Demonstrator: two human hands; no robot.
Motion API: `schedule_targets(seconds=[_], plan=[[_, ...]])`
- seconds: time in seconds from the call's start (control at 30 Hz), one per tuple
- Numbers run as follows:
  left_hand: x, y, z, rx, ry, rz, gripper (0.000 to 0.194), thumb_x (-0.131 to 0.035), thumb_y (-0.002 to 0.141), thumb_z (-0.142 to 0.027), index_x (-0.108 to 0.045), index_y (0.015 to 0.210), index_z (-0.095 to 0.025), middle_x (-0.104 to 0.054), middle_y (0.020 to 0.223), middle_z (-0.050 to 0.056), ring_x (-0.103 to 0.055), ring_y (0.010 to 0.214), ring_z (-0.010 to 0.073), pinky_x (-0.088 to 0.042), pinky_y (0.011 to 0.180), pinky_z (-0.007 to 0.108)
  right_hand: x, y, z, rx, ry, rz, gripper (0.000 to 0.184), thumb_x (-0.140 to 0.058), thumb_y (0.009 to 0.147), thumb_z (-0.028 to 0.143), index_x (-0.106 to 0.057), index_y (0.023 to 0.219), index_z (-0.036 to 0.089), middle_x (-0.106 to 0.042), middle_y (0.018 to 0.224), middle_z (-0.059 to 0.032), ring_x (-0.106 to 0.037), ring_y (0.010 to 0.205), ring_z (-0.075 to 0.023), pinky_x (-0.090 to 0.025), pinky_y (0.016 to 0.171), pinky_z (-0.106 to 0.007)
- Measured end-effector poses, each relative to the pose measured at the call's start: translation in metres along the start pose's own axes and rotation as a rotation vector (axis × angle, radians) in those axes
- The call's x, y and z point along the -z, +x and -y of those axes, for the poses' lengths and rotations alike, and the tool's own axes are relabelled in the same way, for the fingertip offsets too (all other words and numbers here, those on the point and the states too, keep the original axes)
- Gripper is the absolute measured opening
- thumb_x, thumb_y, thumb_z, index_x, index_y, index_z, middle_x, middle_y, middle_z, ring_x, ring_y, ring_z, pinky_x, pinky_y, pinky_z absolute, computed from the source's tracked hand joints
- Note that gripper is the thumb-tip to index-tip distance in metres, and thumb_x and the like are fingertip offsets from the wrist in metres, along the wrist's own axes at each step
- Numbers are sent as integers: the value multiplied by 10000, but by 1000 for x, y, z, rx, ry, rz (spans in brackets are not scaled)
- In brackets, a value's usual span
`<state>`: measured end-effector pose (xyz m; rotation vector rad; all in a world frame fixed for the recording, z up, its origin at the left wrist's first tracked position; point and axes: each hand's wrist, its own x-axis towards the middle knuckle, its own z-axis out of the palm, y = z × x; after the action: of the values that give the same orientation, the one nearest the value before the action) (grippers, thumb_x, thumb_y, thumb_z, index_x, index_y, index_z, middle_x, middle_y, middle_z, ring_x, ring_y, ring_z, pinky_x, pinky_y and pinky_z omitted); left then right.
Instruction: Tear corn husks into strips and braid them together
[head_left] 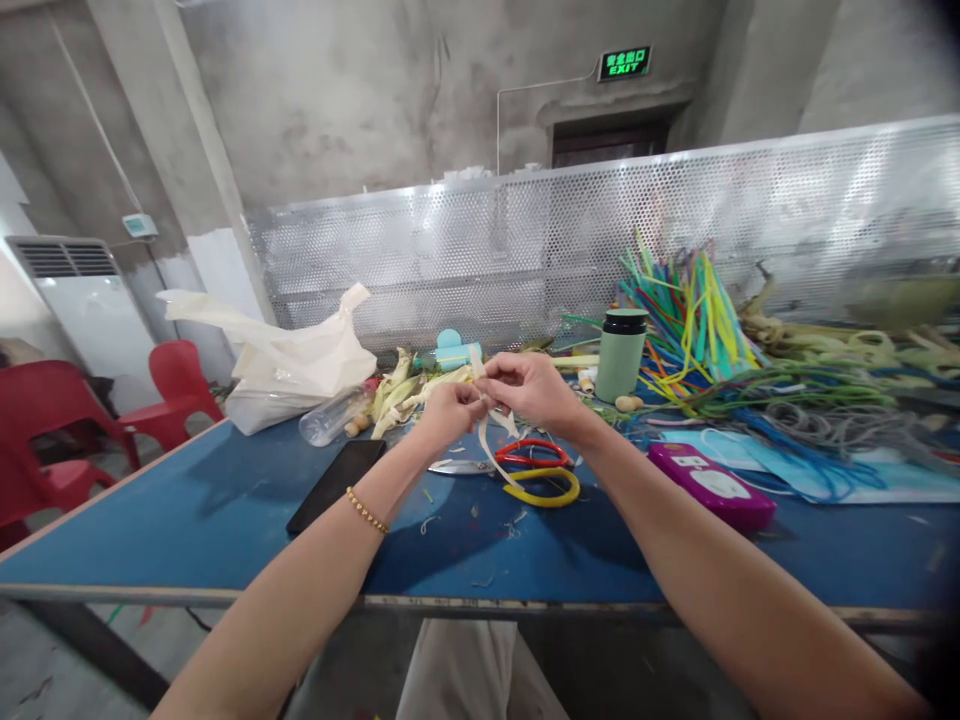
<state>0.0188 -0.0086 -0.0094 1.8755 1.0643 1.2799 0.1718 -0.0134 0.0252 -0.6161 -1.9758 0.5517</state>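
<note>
My left hand (450,412) and my right hand (534,388) meet above the middle of the table, fingers pinched together. Between them they grip a pale strip (484,440), apparently of corn husk; one end sticks up above the fingers and another curls down. Just under the hands lie scissors (537,487) with one red and one yellow handle loop, their blades pointing left. Dry corn husks (397,392) are heaped behind my left hand. A black phone (336,487) rests on the table beside my left forearm.
The blue table (225,520) carries a white plastic bag (292,375), a clear bottle (330,420), a green jar (621,360), a purple box (709,485), face masks (847,470) and bundled coloured strips (697,310). A perforated metal panel (450,250) stands behind; red chairs (176,385) are left.
</note>
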Motion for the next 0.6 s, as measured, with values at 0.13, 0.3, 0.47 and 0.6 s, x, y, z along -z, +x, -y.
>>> schedule_targets(seconds=[0.13,0.3,0.47,0.6], plan=[[2,4,4,-58,113,-18,149,-583,711,-205,-577,570,-156,-485,434,-17,-386,421,92,-237,459,242,-3,3,-5,142,-158,-90,156,-658,773,306,-663,707,165,-579,686,-6,-494,609,-98,-373,542,-229],[5,5,2,-119,109,-34,82,-585,665,-151,-563,586,-153,-509,493,-20,-393,462,85,-235,479,236,-9,2,-6,59,-174,-116,181,-642,794,325,-657,721,159,-540,597,13,-460,576,-102,-344,538,-237],[10,5,3,-103,27,-22,100,-587,646,-137,-561,550,-145,-504,496,-21,-401,483,83,-269,492,228,-12,-1,-2,84,-183,-80,126,-637,787,276,-657,729,167,-576,607,10,-484,584,-105,-367,567,-235],[12,7,5,-39,-93,-124,120,-631,616,-151,-544,533,-149,-490,467,-28,-385,458,75,-265,478,224,-12,-2,2,167,-248,-47,101,-620,802,247,-675,755,178,-642,700,-8,-524,634,-113,-394,607,-235]])
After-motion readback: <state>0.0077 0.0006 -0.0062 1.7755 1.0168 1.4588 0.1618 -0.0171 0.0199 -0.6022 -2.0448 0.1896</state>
